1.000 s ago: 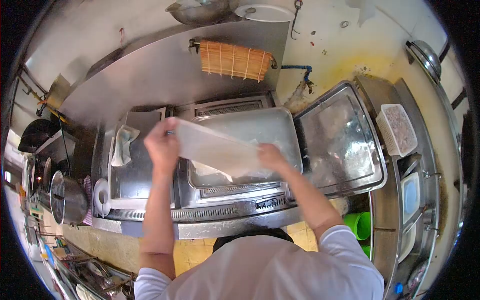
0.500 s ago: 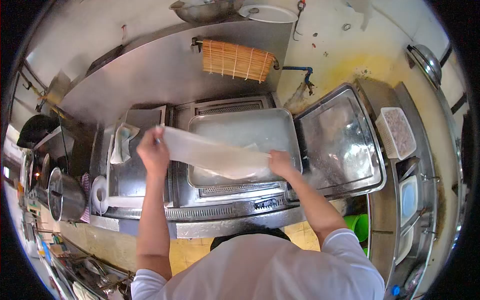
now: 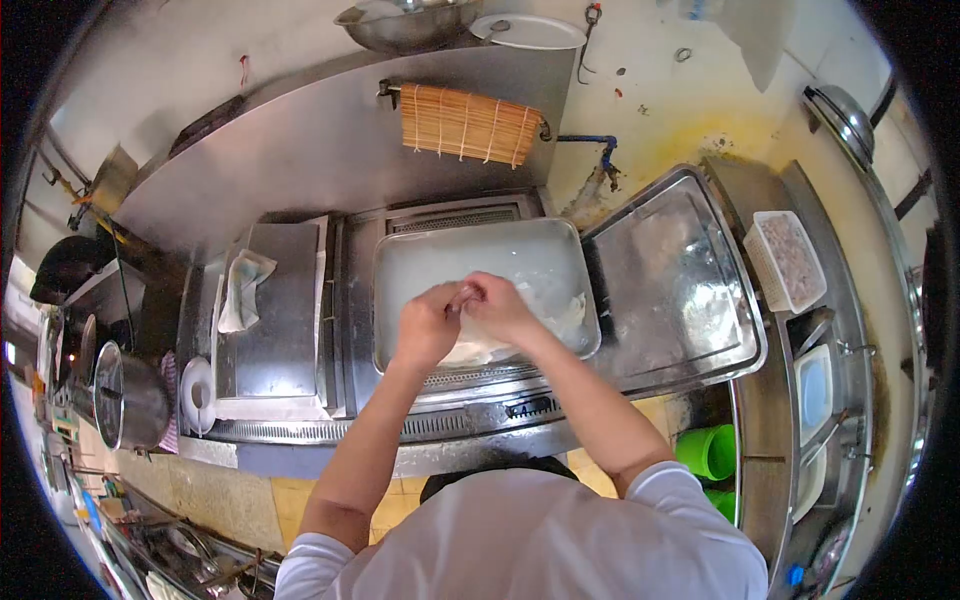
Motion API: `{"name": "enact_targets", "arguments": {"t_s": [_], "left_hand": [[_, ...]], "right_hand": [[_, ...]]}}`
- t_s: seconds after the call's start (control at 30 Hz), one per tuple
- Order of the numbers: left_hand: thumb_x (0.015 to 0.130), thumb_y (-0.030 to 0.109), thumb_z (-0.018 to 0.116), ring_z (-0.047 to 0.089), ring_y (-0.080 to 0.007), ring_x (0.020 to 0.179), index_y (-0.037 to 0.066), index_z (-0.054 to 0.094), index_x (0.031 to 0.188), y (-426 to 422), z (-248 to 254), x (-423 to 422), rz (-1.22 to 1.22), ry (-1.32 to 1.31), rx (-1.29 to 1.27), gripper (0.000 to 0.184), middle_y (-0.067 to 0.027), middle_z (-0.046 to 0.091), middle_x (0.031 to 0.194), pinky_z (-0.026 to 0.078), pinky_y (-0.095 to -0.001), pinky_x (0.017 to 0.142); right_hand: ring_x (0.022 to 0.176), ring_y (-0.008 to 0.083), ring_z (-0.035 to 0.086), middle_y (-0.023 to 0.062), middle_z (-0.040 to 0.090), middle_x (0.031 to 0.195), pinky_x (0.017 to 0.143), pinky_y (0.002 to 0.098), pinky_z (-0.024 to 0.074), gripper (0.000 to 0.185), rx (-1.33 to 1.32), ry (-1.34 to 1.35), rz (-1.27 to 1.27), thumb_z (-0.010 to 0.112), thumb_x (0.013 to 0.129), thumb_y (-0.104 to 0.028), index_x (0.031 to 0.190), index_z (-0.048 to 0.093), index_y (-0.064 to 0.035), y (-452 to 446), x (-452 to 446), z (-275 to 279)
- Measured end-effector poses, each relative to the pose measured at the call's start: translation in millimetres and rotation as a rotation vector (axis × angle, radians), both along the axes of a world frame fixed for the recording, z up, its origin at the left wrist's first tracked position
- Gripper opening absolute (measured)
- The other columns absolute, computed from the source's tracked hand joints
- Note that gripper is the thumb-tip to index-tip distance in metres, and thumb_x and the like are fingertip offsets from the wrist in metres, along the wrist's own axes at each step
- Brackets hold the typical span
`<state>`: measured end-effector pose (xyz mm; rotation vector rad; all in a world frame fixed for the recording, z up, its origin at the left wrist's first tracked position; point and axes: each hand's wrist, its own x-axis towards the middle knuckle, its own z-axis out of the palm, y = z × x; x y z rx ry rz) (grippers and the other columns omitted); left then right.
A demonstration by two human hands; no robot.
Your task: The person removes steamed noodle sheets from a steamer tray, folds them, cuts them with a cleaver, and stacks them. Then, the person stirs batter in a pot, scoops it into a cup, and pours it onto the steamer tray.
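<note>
My left hand (image 3: 430, 322) and my right hand (image 3: 500, 308) meet over a shallow metal tray (image 3: 420, 238) of cloudy whitish liquid. Their fingers are closed and pinched together at the fingertips. A thin, translucent whitish sheet (image 3: 470, 350) shows just below and between them. The hands hide most of it, so I cannot see exactly where they grip it. More pale, crumpled material (image 3: 570, 316) lies in the liquid at the tray's right side. Whether it belongs to the same sheet I cannot tell.
To the right leans a large wet metal tray (image 3: 665, 270), beside a white basket of pale pieces (image 3: 785, 262). At left, a crumpled cloth (image 3: 243, 290) lies on a metal lid (image 3: 285, 350). A bamboo mat (image 3: 470, 125) hangs behind; a pot (image 3: 130, 400) stands far left.
The sheet was stretched between my two hands above the tray. My left hand has moved right and my right hand left, and they now meet over the middle, the sheet no longer stretched.
</note>
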<state>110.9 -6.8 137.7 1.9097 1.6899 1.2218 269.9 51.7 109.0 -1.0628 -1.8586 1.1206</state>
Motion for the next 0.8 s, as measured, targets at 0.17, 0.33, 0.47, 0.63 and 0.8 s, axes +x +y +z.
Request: {"name": "enact_targets", "arguments": {"t_s": [0.17,0.33,0.47,0.63,0.8], "left_hand": [[0.083,-0.008,0.064,0.073,-0.0212,0.086,0.001,0.075,0.102,9,48,-58,0.17,-0.133,0.322,0.024,-0.0168,0.075,0.094,0.057,-0.0323,0.081],[0.097,0.01,0.065,0.063,-0.0197,0.071,-0.001,0.072,0.097,-11,-11,-131,0.556,-0.116,0.157,0.013,-0.0184,0.071,0.081,0.052,-0.0349,0.069],[0.096,0.021,0.068,0.066,-0.0344,0.071,0.001,0.073,0.096,-17,-97,-171,0.756,-0.025,-0.152,0.02,-0.0211,0.071,0.083,0.053,-0.0409,0.071],[0.089,0.027,0.076,0.07,-0.0433,0.091,-0.002,0.073,0.098,5,-123,-145,0.517,0.155,-0.089,0.031,-0.0255,0.072,0.091,0.055,-0.0482,0.08],[0.092,0.026,0.077,0.07,-0.0356,0.108,-0.001,0.066,0.124,33,-15,16,-0.338,-0.19,-0.075,0.044,-0.0242,0.072,0.114,0.054,-0.0422,0.094]], "right_hand": [[0.101,0.0462,0.067,0.029,0.07,0.103,0.091,0.0489,0.0532,0.029,-0.062,-0.428,-0.007,0.053,0.087,-0.008,0.108,0.071,0.0001,5,45,-28],[0.097,0.0411,0.07,0.0252,0.072,0.104,0.092,0.047,0.0537,0.027,0.084,-0.631,-0.124,0.058,0.085,-0.01,0.105,0.073,0.0002,16,160,-55],[0.084,0.0265,0.072,0.0165,0.074,0.09,0.078,0.0376,0.0558,0.019,-0.178,-0.401,-0.22,0.064,0.086,-0.009,0.097,0.073,0.0023,30,193,-41],[0.075,0.0117,0.066,0.0075,0.072,0.082,0.069,0.0296,0.052,0.015,-0.291,-0.064,-0.226,0.072,0.088,-0.013,0.088,0.072,0.0015,19,157,38],[0.078,0.0098,0.063,0.0016,0.072,0.091,0.068,0.027,0.0504,0.02,-0.248,-0.102,0.088,0.069,0.09,-0.006,0.108,0.075,-0.0006,12,95,102]]}}
